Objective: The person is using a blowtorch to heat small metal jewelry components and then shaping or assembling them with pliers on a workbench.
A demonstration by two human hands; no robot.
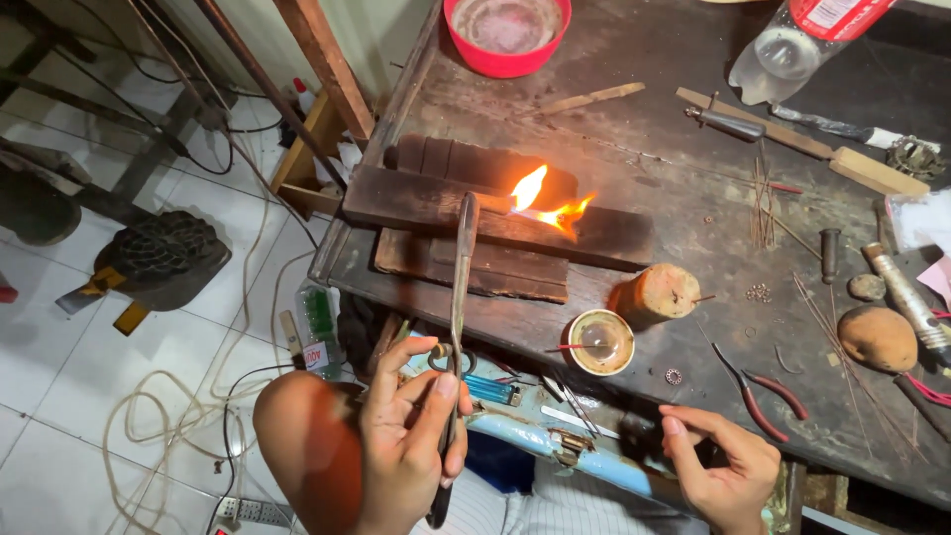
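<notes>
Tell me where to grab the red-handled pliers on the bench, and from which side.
Take the red-handled pliers by the two red handles, coming from the near bench edge, beside the right hand. The handles splay toward that edge and lie flat with bare bench around them; the dark nose points away, toward the small cup.

The left hand [411, 436] grips a long metal torch pipe [459, 307], its tip pointing at the flame [545, 203] on the dark wooden blocks [475, 213]. The right hand [728, 471] pinches something too small to tell, near a small cup [601, 342], red-handled pliers [758, 391] and a red bowl [507, 35] on the workbench [684, 149].
</notes>
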